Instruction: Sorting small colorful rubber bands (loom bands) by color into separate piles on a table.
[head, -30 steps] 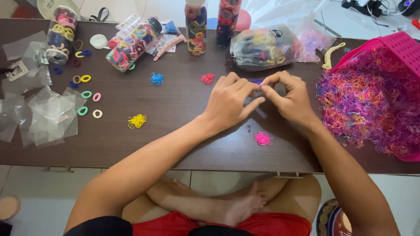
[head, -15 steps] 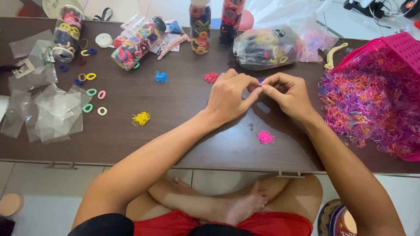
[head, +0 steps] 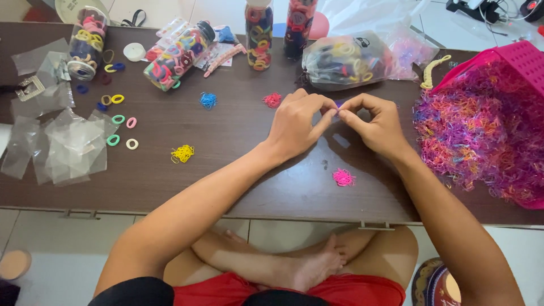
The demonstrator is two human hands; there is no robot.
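Your left hand (head: pixel 297 126) and right hand (head: pixel 377 126) are meeting fingertip to fingertip above the dark brown table (head: pixel 226 170), both pinching a small purple bunch of tiny elastic bands (head: pixel 337 106), mostly hidden between your fingers. It's looking feather-light, soft and stretchy, so a thumb-and-forefinger pinch on the whole clump suits it, or strands are likely slipping loose. Too little is showing to tell its long axis or which way it points. Just below your hands a pink bunch (head: pixel 342 178) is lying on the table, a red one (head: pixel 272 100) is sitting left, and the heap of mixed bands (head: pixel 481 130) is spilling from the pink basket (head: pixel 518 59) on your right.
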